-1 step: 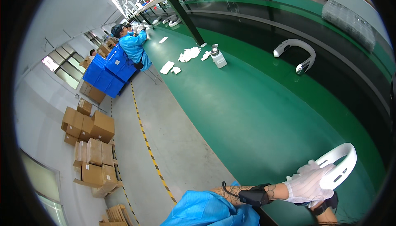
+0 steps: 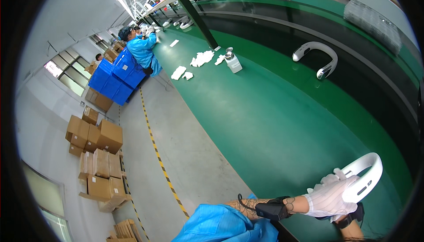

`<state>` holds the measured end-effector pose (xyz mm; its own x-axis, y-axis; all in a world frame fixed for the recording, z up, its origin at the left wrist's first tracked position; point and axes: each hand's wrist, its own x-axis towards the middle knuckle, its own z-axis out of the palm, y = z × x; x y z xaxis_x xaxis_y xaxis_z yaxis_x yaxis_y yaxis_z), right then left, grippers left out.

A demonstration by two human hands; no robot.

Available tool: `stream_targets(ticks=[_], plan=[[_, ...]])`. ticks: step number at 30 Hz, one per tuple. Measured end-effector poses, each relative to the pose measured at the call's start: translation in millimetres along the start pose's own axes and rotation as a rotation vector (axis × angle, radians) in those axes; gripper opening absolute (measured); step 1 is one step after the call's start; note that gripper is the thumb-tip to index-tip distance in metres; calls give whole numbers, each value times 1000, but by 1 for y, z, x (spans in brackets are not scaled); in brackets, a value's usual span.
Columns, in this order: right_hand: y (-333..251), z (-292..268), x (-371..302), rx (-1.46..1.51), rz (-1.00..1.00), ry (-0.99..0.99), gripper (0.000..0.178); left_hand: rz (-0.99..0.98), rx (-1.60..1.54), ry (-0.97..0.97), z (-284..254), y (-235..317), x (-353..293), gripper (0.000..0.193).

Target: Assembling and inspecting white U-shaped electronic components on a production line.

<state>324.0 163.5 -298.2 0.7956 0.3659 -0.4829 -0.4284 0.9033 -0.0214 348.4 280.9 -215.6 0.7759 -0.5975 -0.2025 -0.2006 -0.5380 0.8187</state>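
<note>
At the lower right, a white U-shaped neck fan (image 2: 374, 171) is held over the green bench, its curve turned up and away from me. My left hand (image 2: 332, 200), in a thin white striped glove, is closed at the near end of the fan. Gloved fingers show along the fan's left side. A black device is strapped to my left wrist, below a blue sleeve. My right wrist (image 2: 352, 229), wearing a black band, comes in from the lower edge behind the left hand. The right hand's fingers are mostly hidden there, so their grip is unclear.
Another white neck fan (image 2: 331, 56) lies on the dark conveyor strip. A small pump-top bottle (image 2: 234, 63) and crumpled white cloths (image 2: 203, 58) sit up the green bench (image 2: 260, 122). A co-worker in blue (image 2: 142, 51) works beyond, near blue crates (image 2: 117, 76). Cartons (image 2: 104, 162) line the left wall.
One gloved finger beside the neck fan has lifted slightly. My right wrist has shifted a little to the right. The fan has hardly moved.
</note>
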Motion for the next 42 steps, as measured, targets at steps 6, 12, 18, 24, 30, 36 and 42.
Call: stream_targets(ticks=[6,12,18,24,30,36,42], plan=[[-31,29,28,-1600,-748,-107,16,372,-636,-137,0,-47,13,44],[-1,-68,-11,-2326,-666,11,42,10,-350,-206,-52,-1,6,61],[-5,8,54,-2333,-1002,-488,26,-149,-891,-146,-119,-79,19,60],[-11,6,50,-2488,-971,-338,25,-68,-872,22,-134,-112,32,92],[-28,34,52,-2269,-1168,-13,10,-90,-782,207,-145,-148,22,91],[-27,38,69,-2280,-1114,12,23,-148,-671,268,-149,-153,31,88],[-35,32,72,-2436,-1151,56,26,-160,-657,283,-153,-152,32,91]])
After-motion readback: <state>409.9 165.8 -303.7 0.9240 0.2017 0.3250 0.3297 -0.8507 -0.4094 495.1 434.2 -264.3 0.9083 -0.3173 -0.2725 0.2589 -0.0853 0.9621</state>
